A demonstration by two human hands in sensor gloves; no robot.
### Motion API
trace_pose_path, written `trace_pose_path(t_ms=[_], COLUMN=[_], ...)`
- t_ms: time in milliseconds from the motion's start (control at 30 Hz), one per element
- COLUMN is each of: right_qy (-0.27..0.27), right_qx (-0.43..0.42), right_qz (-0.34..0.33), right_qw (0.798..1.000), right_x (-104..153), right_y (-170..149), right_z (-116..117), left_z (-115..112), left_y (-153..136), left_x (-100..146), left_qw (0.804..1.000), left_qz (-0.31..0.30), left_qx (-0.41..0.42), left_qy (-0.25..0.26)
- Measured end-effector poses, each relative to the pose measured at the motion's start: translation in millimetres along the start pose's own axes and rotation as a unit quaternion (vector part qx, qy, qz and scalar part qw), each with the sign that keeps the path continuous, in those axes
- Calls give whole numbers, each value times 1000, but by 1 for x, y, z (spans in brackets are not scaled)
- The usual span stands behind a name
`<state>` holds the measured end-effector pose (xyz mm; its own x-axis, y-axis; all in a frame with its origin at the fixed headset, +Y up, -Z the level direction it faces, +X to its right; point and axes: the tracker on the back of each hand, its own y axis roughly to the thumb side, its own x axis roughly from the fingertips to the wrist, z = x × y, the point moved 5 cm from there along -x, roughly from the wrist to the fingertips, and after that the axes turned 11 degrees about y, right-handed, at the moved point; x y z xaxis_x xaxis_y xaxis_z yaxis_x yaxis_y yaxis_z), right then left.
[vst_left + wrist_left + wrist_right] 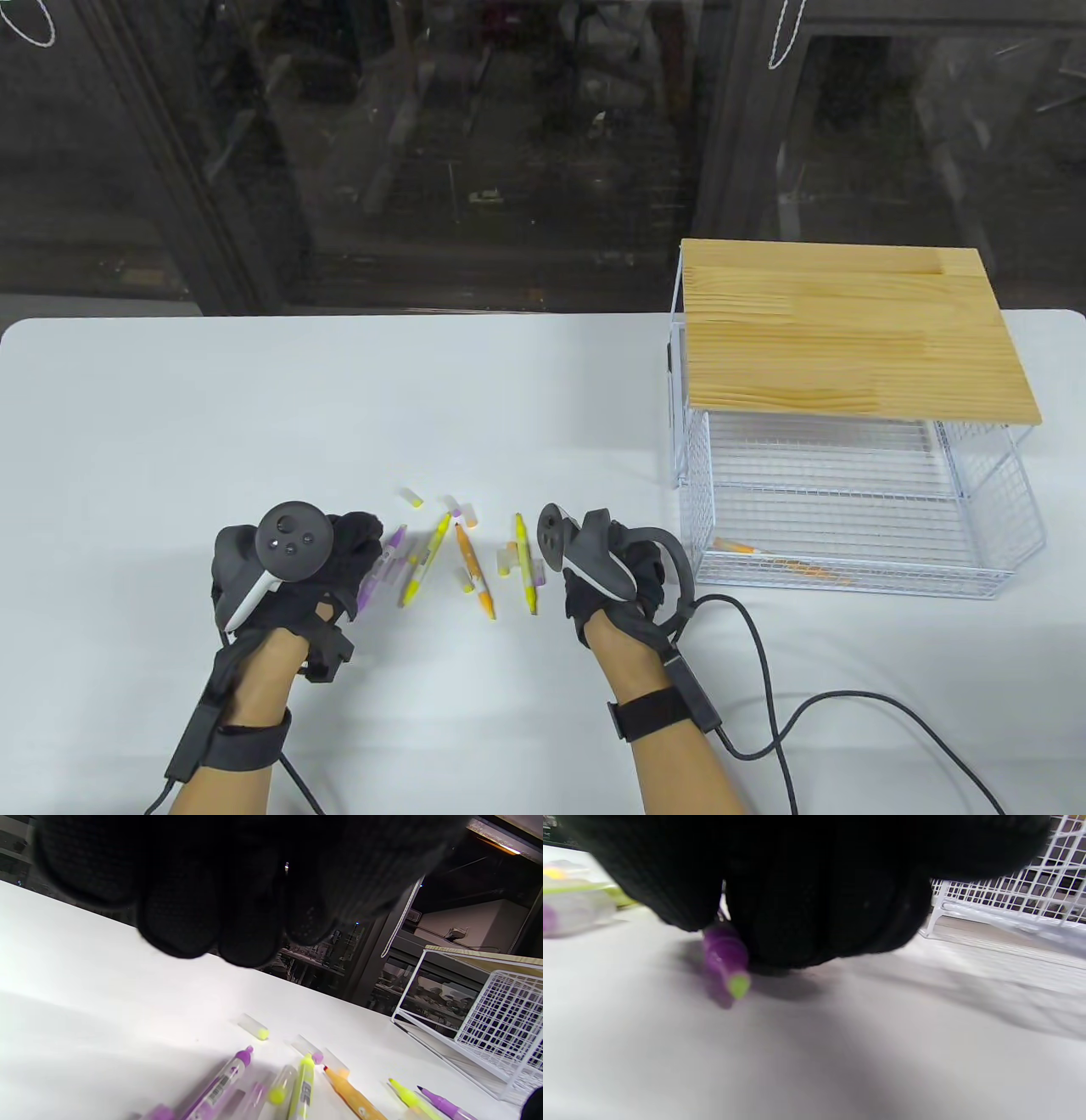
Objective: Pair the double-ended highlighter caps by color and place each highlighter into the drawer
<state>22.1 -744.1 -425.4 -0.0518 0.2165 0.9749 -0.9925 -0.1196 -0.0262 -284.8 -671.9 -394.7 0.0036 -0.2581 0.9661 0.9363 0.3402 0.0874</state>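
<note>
Several highlighters and loose caps lie on the white table between my hands: purple ones [382,570] [220,1082], a yellow one [424,560] [303,1086], an orange one [473,569] [352,1096] and a yellow-green one [526,564]. My left hand [361,543] [237,921] hovers over the purple ones with loosely curled fingers, holding nothing. My right hand [632,569] [797,921] is low on the table, fingers curled round a purple highlighter [725,955] [445,1105] with a green end. The white wire drawer [848,577] stands pulled out, with orange highlighters [740,548] inside.
The drawer belongs to a wire rack with a wooden top [848,331] at the table's right. Small clear caps [413,497] [254,1027] lie beyond the highlighters. A black cable [764,671] trails from my right wrist across the table.
</note>
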Motion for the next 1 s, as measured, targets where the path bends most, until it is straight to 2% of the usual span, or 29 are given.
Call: trace_pose_path(t_ms=[367, 700, 1000], right_qy=[-3, -78, -108], right_qx=[3, -66, -87], right_qz=[-16, -47, -75], right_qw=[1000, 994, 987], right_x=[-1, 20, 44], right_y=[3, -18, -24], right_z=[0, -38, -53], left_z=[2, 4, 8], left_y=[-1, -2, -3], left_x=[-1, -1, -1], left_qw=[1000, 1000, 1000], left_qz=[1, 0, -7], left_qx=[4, 4, 7], left_qy=[3, 10, 25])
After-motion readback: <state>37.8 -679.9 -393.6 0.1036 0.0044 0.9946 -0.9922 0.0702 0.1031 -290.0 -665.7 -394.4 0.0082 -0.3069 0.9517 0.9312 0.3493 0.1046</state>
